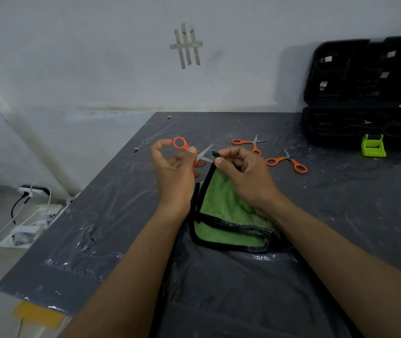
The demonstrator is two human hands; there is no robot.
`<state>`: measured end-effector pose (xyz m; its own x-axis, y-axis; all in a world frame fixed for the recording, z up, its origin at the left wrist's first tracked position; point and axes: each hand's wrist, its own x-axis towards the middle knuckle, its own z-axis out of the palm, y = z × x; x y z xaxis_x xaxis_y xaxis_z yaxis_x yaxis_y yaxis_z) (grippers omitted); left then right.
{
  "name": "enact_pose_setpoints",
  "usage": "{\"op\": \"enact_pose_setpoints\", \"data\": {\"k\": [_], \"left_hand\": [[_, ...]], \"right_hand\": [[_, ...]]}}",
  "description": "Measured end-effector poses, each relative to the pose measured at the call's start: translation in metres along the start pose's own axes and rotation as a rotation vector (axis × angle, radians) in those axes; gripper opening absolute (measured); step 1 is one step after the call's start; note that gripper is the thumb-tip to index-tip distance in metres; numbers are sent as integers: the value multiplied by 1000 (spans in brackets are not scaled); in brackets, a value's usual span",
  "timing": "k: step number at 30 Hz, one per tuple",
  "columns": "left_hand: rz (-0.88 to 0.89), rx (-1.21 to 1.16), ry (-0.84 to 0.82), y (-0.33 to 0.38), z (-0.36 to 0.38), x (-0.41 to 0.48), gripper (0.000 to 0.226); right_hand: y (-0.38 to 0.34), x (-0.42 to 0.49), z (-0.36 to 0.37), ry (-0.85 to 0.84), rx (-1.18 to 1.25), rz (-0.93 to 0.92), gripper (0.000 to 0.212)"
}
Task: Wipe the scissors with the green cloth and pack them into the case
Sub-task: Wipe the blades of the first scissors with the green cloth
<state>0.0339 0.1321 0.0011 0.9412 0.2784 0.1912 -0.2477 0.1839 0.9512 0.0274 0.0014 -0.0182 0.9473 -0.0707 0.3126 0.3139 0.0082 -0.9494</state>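
Observation:
My left hand (173, 167) pinches a small pair of orange-handled scissors (181, 143) above the table, blades spread and pointing right. My right hand (242, 167) pinches the black-edged corner of the green cloth (221, 208) and lifts it up to the blade tips; the rest of the cloth lies folded on the table under my wrist. Two more orange scissors lie spread apart beyond my hands, one (249, 142) farther back, one (287, 162) to the right. The black case (365, 93) stands open at the back right, lid against the wall.
The table (121, 228) is dark grey under wrinkled clear plastic. A lime green plastic piece (373, 145) sits in front of the case. Left of the table's edge, on the floor, are power strips and white cables (31, 211). The wall is close behind.

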Motion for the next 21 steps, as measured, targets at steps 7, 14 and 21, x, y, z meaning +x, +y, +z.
{"op": "enact_pose_setpoints", "data": {"k": [7,14,21], "left_hand": [[65,146,-105,-3,-1,2,21],[200,406,-381,1,-18,15,42],[466,677,-283,-7,-21,18,23]], "right_hand": [[-1,3,-1,84,23,-48,12],[-1,6,-6,137,86,-23,12],[-2,4,-4,111,131,-22,12]]}}
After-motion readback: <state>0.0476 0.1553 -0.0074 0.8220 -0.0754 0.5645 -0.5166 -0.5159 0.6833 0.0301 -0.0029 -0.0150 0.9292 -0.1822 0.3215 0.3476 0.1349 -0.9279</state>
